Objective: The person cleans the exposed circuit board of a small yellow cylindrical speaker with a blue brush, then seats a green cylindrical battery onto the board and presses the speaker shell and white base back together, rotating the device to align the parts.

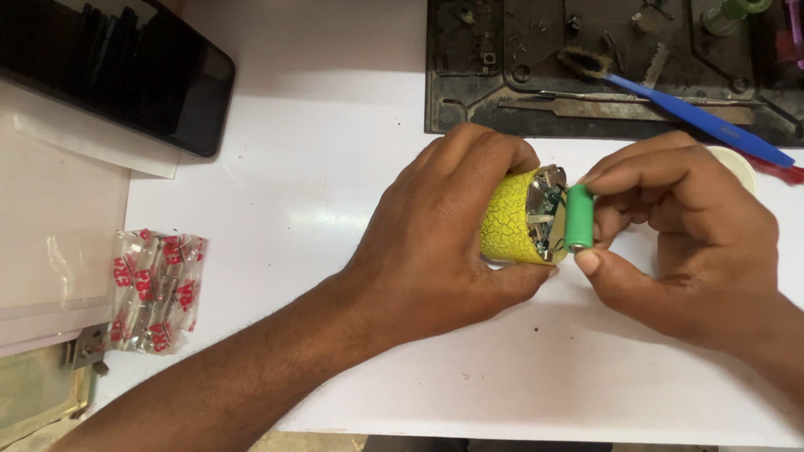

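We've got the left hand (pixel 444 234) clamping the yellow shell (pixel 509 219), right hand (pixel 678 226) pinching the green cell (pixel 579 218) against its open end — slip risks shorting the board (pixel 548 213).

We see a yellow housing (pixel 509 219) with a crackled matt finish, a smooth green plastic-wrapped cell (pixel 579 218), a glossy white tabletop (pixel 318 192), and at twelve o'clock a grimy dark mat (pixel 469 100).

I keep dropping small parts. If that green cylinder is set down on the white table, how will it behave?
The green cylinder looks round and smooth, so it would probably roll. It seems rigid, and small enough for the right hand to pinch.
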Action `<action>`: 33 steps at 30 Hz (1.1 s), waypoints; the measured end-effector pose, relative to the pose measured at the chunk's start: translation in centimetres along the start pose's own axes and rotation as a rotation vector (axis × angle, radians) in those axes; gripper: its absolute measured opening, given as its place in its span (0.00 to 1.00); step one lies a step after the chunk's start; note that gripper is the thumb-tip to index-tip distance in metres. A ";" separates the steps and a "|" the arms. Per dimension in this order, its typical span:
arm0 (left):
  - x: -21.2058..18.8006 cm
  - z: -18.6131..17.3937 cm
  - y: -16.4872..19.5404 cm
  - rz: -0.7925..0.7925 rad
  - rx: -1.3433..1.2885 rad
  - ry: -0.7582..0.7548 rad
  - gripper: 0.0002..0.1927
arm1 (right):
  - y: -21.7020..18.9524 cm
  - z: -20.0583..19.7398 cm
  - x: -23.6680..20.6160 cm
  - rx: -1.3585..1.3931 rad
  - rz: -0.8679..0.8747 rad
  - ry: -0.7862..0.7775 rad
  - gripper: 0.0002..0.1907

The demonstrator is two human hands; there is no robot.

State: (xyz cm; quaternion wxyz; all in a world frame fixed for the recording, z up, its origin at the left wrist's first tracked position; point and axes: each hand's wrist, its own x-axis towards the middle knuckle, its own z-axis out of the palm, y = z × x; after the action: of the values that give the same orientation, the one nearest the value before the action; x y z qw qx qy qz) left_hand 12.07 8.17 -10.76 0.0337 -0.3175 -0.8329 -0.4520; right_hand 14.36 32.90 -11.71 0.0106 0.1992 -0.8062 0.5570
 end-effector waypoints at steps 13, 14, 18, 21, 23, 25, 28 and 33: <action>0.2 -0.1 0.0 -0.032 0.014 0.001 0.31 | 0.5 -0.7 0.2 0.055 -0.047 -0.007 0.29; 0.2 -0.1 0.0 -0.038 0.016 0.009 0.31 | 0.6 -0.6 0.1 0.047 -0.052 -0.007 0.30; 0.2 -0.1 0.3 -0.069 0.005 -0.004 0.30 | 0.7 -0.6 -0.1 0.038 -0.071 -0.012 0.29; 0.2 -0.2 0.4 -0.058 0.006 0.000 0.31 | 0.7 -0.9 0.2 0.159 -0.036 -0.021 0.26; 0.0 -0.2 0.5 -0.032 0.017 0.015 0.32 | 0.8 -0.9 0.3 0.240 -0.018 -0.036 0.24; 0.0 -0.2 0.6 -0.040 0.015 0.020 0.31 | 0.9 -1.1 0.3 0.283 -0.022 -0.057 0.23; -0.1 -0.1 0.6 -0.015 0.024 0.044 0.32 | 1.0 -1.2 0.0 0.247 -0.034 -0.065 0.24; -0.4 -0.2 0.5 0.031 0.064 0.060 0.34 | 2.0 -1.3 0.3 0.385 0.027 -0.058 0.21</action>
State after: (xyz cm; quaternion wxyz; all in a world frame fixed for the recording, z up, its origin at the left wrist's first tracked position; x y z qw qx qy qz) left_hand 12.66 8.00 -10.38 0.0757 -0.3157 -0.8405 -0.4338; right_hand 13.15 34.59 -12.93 -0.0583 0.2029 -0.6873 0.6950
